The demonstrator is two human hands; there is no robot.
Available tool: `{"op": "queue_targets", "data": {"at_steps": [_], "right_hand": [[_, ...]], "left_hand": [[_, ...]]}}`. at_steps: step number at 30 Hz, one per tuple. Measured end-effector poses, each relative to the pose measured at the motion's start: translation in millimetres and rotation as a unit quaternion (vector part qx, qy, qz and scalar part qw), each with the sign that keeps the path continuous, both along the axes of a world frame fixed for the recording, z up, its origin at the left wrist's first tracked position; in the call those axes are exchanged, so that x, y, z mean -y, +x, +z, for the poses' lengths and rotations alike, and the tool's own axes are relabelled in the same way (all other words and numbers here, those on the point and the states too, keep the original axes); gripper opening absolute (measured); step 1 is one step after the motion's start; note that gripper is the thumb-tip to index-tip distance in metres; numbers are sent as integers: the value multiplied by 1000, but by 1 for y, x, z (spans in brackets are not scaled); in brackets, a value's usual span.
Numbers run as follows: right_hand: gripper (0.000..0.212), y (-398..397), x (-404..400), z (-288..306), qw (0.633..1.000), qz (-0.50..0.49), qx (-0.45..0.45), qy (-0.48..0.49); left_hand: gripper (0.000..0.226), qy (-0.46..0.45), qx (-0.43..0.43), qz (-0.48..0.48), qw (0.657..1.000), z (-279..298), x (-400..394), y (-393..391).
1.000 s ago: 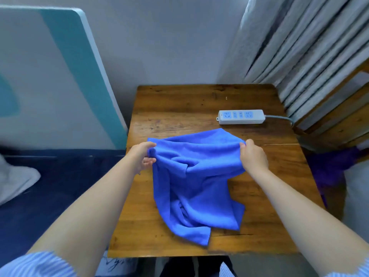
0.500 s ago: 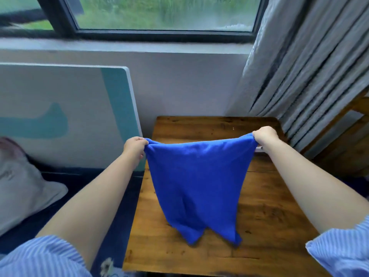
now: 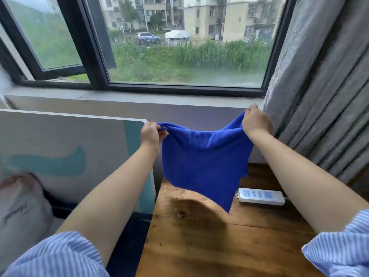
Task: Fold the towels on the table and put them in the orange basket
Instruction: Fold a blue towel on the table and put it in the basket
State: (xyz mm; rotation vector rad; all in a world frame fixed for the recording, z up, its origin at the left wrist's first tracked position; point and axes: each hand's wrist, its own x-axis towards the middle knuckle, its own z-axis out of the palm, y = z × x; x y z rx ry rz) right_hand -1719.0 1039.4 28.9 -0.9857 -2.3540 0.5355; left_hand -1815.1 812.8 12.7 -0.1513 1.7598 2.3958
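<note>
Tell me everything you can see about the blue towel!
The blue towel looks soft and fuzzy, plain bright blue all over. It hangs in the air above the wooden table, not touching it. The left hand pinches one top corner and the right hand grips the other. Its top edge sags between them, and the bottom hangs down to a point.
</note>
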Motion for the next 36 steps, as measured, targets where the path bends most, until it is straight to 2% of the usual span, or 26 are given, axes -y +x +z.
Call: {"op": "queue_targets", "data": {"at_steps": [2, 4, 7, 9, 10, 13, 17, 19, 20, 21, 22, 23, 25, 27, 30, 33, 36], "right_hand": [[30, 1, 0, -8, 999, 2, 44, 3], [30, 7, 1, -28, 993, -4, 116, -20], [31, 29, 11, -77, 969, -19, 235, -73], [32, 51, 21, -115, 944, -23, 310, -109], [33, 63, 26, -133, 932, -23, 339, -127], [37, 106, 42, -189, 899, -26, 400, -177], [41, 164, 64, -248, 860, -6, 464, -214], [41, 189, 73, -270, 844, 27, 485, -227], [39, 200, 78, -280, 838, 46, 492, -231], [38, 209, 81, -287, 834, 59, 495, -236], [38, 218, 85, -294, 829, 66, 499, -242], [38, 224, 89, -298, 828, 68, 500, -246], [41, 235, 94, -304, 826, 76, 501, -247], [44, 242, 96, -311, 821, 105, 509, -237], [42, 254, 96, -315, 807, 149, 524, -230], [39, 264, 96, -318, 796, 165, 538, -224], [36, 272, 103, -321, 779, 186, 557, -218]], "left_hand": [[28, -96, 24, 7, 995, -11, 5, -4], [25, -227, 67, -11, 972, -30, 12, -2], [15, -411, 87, -121, 899, -68, 21, 15], [32, -503, 77, -178, 842, -104, 27, 28], [32, -538, 73, -207, 814, -119, 31, 37], [21, -645, 42, -305, 699, -166, 48, 67], [37, -735, 27, -453, 505, -228, 75, 107], [38, -748, 43, -492, 442, -255, 91, 123], [35, -747, 52, -522, 409, -264, 99, 132], [27, -742, 65, -541, 389, -271, 105, 139], [17, -739, 60, -556, 376, -280, 112, 145], [18, -737, 59, -562, 371, -283, 117, 151], [21, -737, 44, -557, 381, -291, 126, 160], [10, -748, 32, -535, 391, -295, 131, 167], [26, -767, 13, -524, 370, -302, 142, 176], [28, -767, 3, -531, 360, -315, 156, 184], [29, -761, -5, -555, 335, -321, 161, 193]]}}
